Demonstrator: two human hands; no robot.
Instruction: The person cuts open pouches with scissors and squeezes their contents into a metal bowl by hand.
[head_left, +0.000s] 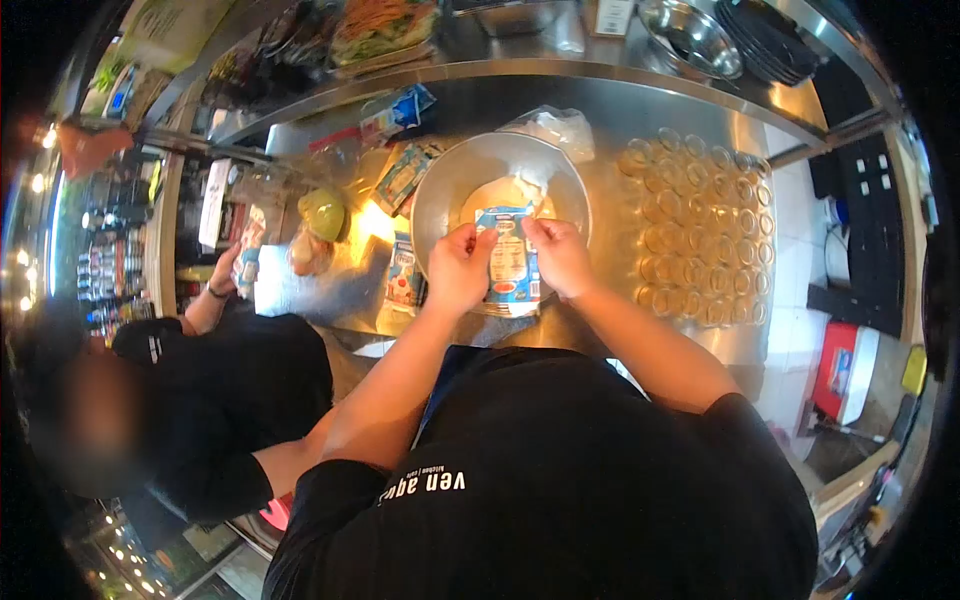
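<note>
In front of me I hold a blue-and-white carton [510, 268] with a printed panel, over the near rim of a large metal bowl [436, 185]. My left hand [462, 268] pinches its upper left side, and my right hand [558, 258] grips the upper right. Pale, creamy contents [487, 203] show inside the bowl, with a whiter lump [528, 188] on top. Whether the carton's top is torn I cannot make out. Left of the bowl lie a similar blue carton [403, 270] and another packet [405, 176].
Rows of small glass jars [700, 225] stand on the right of the steel counter [610, 300]. Behind the bowl sits a clear plastic bag [562, 130]. A co-worker [225, 375] at my left holds a packet [247, 262]. A shelf edge [500, 70] crosses above the counter.
</note>
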